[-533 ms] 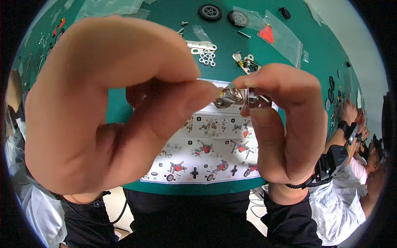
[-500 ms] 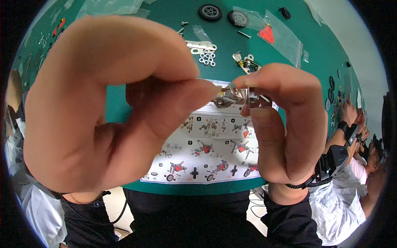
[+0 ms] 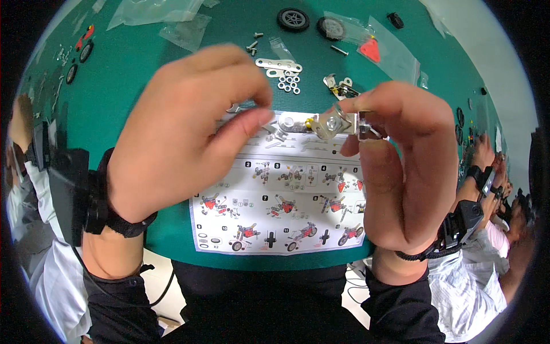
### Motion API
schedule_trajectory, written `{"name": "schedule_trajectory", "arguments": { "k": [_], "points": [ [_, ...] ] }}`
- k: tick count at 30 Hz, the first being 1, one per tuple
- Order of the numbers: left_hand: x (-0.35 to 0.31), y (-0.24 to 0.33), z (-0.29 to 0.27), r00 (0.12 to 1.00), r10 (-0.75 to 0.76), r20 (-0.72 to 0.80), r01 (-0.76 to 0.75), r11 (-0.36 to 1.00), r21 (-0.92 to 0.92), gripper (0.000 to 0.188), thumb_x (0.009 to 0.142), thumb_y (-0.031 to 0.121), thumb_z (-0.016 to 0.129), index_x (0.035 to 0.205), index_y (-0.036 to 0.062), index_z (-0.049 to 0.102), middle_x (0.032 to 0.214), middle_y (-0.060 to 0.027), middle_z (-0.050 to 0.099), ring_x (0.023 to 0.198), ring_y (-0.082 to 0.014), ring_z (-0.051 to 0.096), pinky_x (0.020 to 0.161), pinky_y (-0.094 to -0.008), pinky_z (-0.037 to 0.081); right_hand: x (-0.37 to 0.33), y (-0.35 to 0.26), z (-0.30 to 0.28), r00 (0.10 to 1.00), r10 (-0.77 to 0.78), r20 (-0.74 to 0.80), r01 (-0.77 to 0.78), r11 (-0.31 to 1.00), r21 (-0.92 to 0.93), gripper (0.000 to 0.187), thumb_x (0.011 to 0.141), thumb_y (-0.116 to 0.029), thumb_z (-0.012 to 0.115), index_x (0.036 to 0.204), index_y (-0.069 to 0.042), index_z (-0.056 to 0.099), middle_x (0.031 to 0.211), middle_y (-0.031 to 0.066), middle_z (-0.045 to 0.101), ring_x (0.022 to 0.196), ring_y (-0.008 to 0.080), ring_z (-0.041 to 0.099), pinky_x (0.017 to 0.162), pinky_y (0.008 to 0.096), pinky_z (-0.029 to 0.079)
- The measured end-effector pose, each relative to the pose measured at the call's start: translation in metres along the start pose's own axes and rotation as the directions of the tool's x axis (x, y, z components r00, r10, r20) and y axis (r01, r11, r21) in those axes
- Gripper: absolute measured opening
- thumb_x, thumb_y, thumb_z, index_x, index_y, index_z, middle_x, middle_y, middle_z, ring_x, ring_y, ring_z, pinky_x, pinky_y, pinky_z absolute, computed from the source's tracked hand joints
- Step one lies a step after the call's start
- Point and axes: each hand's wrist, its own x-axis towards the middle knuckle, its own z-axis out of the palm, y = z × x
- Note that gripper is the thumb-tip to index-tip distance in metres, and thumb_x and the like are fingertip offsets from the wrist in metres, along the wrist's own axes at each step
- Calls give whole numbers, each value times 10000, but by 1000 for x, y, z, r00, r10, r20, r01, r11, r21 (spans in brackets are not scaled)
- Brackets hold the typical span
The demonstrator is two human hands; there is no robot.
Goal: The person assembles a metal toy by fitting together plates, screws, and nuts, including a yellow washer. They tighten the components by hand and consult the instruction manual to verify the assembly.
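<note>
Head: white instruction sheet (image 3: 281,209) (pictured steps) under right hand (image 3: 401,172) pinching metal bracket (image 3: 332,123).

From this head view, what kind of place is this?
Probably a shared workbench for building model kits: a green table strewn with small black wheels, nuts and plastic bags, a picture instruction sheet, and other people at work alongside.

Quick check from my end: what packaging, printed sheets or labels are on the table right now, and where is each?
Instruction sheet: near table edge, under the hands; white, with small coloured assembly pictures.
Clear plastic bags: far left; crumpled, see-through.
Clear bag: far right; flat, a red triangular piece inside.
Small clear bag: far centre, by the washers.
</note>
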Motion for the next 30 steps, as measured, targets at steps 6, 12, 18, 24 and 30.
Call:
{"name": "schedule_trajectory", "arguments": {
  "k": [6, 12, 18, 24, 30],
  "points": [
    [-17, 21, -13, 969, 123, -214, -143, 986, -82, 138, 735, -29, 603, 870, -18, 580, 848, -117, 541, 767, -190, 506, 630, -247, 383, -1, -11, 9, 994, 86, 70, -80, 993, -90, 199, 903, -51, 459, 1068, 57, 435, 981, 150, 561, 779, 153, 572, 688, 249, 463],
    [-20, 28, -3, 971, 107, -212, -136, 982, -128, 179, 704, -47, 613, 877, -10, 582, 807, -108, 528, 715, -180, 491, 614, -246, 374, 0, -12, 15, 993, 99, 58, -93, 990, -104, 162, 882, -20, 482, 1026, 52, 471, 910, 134, 597, 730, 143, 580, 699, 257, 470],
    [-18, 31, -3, 977, 110, -184, -129, 987, -97, 207, 692, -66, 597, 890, -5, 591, 810, -102, 525, 697, -170, 482, 609, -237, 365, 1, -6, 16, 999, 13, 37, -10, 997, -81, 171, 882, -25, 481, 1035, 50, 461, 920, 138, 590, 723, 141, 575, 685, 248, 464],
    [-19, 30, -2, 966, 97, -241, -131, 983, -127, 232, 682, -68, 597, 902, 4, 597, 816, -84, 507, 691, -144, 463, 590, -226, 349, 1, -10, 15, 997, 60, 49, -57, 997, -56, 182, 905, -64, 468, 1041, 55, 444, 945, 141, 571, 705, 127, 557, 663, 235, 458],
    [-18, 28, -3, 940, 176, -293, -207, 975, -77, 246, 679, -62, 605, 915, 9, 598, 844, -85, 502, 699, -125, 450, 584, -209, 336, 1, -9, 15, 995, 68, 66, -67, 998, -10, 205, 913, -86, 468, 1056, 56, 427, 949, 140, 565, 716, 123, 545, 664, 232, 452]
  ]
}}
